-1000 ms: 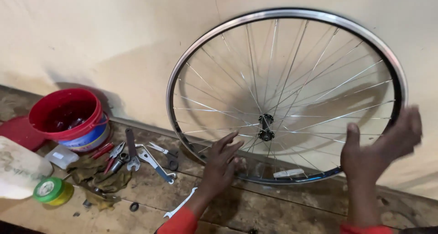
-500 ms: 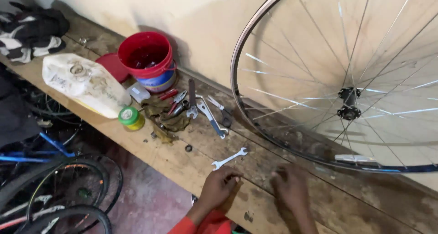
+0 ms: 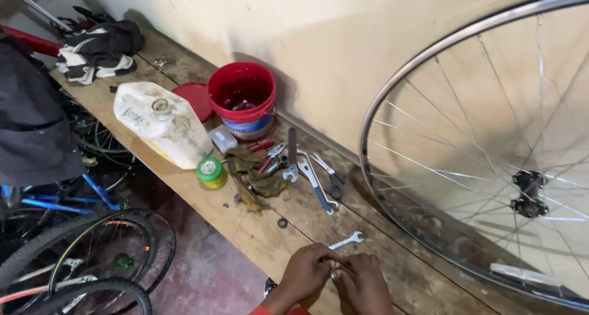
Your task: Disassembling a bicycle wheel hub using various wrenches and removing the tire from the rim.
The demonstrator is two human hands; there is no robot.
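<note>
While pinching so small a part between two hands, keep both wrists low over the worktop (image 3: 257,238) and work close above the boards, so as to lose nothing over the near edge to the floor (image 3: 208,278) below. Left hand (image 3: 305,272) and right hand (image 3: 363,282) joined fingertip to fingertip at that edge, each grip narrow and closed on a small metal piece (image 3: 335,271), too tiny to name. Better to steady one hand as holder and turn or press with the other alone. Better also to shift a little inward, away from the drop. Around the hands, a long plank worktop, worn and stained, set against a pale wall (image 3: 319,32). Leaning on that wall at the right, a large spoked wheel (image 3: 392,85), bare of tyre, rim down on the boards, hub (image 3: 529,193) well apart from the hands. Below left, tyred bicycle wheels (image 3: 80,253) on the reddish floor. Along the planks, a grubby white jug (image 3: 162,128) on its side, a red bucket (image 3: 242,100) upright just beside it, a red lid (image 3: 193,97) flat between the two, gloves (image 3: 98,48) at the far end. Between bucket and hands, a rag (image 3: 254,174) under a scatter of hand tools (image 3: 319,189). Near the edge, a green-topped tin (image 3: 210,169). Just beyond the fingertips, a small open-ended spanner (image 3: 345,240). Smallest of all, a lone washer (image 3: 282,223).
</note>
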